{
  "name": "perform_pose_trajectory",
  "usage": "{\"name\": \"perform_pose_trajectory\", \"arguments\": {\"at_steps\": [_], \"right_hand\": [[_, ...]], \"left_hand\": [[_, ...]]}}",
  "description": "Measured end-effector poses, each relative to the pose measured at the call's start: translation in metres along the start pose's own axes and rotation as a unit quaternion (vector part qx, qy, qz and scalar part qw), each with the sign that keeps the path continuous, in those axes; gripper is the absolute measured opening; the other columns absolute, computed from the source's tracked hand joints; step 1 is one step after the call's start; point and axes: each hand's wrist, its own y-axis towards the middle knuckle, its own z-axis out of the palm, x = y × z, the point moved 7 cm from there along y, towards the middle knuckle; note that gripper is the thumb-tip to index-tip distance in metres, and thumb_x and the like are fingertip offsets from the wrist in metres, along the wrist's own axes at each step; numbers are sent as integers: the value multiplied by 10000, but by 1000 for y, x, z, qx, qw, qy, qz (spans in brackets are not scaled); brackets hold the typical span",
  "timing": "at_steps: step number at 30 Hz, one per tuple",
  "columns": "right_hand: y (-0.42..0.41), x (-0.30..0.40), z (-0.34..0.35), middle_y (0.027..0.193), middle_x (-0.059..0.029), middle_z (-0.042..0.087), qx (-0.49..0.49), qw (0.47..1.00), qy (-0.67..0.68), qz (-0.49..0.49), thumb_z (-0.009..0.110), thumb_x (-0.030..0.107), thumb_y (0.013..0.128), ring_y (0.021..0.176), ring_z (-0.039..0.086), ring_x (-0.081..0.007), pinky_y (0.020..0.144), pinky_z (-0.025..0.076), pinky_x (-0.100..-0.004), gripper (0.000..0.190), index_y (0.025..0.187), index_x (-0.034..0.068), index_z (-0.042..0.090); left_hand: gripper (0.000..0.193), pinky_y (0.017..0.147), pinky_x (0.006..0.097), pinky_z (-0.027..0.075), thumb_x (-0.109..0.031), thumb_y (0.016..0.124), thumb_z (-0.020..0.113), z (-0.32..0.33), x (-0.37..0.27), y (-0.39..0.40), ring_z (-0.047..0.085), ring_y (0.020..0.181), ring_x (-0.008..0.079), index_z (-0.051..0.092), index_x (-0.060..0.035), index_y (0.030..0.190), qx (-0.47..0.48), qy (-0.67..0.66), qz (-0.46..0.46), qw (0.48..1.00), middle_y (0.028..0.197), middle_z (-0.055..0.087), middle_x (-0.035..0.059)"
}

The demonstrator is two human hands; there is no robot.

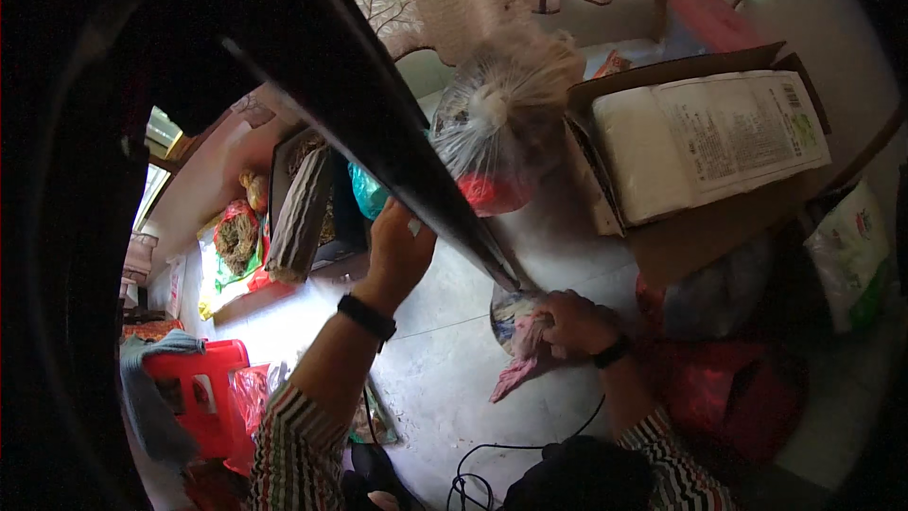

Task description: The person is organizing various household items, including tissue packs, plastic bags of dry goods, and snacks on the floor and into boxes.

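A long dark post (397, 135) slants from the upper left and narrows towards the tiled floor (440, 312). My left hand (401, 245), with a black band at its wrist, grips the post's near side; some fingers are hidden behind it. Lower right, my right hand (578, 323) is closed on a pink cloth (516, 367), one end of which trails onto the floor. Under and beside this cloth is a round, mottled piece (502, 312) close to the post's lower end. I cannot tell exactly what that piece is.
An open cardboard box (660, 255) holds white packs (716, 145) at right. Behind the post bulges a knotted clear plastic bag (496, 113). A red plastic stool (213, 390) bears a grey cloth (152, 376). Black cable (496, 447) loops near my legs; red bags (723, 390) lie right.
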Motion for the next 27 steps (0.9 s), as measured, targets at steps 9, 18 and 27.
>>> {"name": "perform_pose_trajectory", "arguments": {"at_steps": [9,18,27], "right_hand": [[-4,-33,-37,1136,-245,527,-302,949,-75,53,645,114,745,1125,456,-439,965,372,-521,444,1179,83,559],[5,-38,-20,1170,-246,463,-248,954,-142,94,724,176,719,1166,385,-480,985,332,-564,558,1230,97,514],[14,-40,-9,1192,-260,470,-261,955,-132,57,719,168,719,1170,402,-484,1004,314,-579,580,1251,76,504]], "left_hand": [[1042,1100,443,266,-373,645,813,59,-21,108,287,1328,447,246,39,1417,0,65,-7,998,1425,349,248],[527,911,477,406,-374,683,787,66,-18,146,517,1056,382,621,-89,1094,-138,154,-16,978,1072,601,135],[201,791,289,471,-149,833,699,30,-20,140,596,864,160,611,-39,976,-186,-229,-22,955,932,642,62]]}}
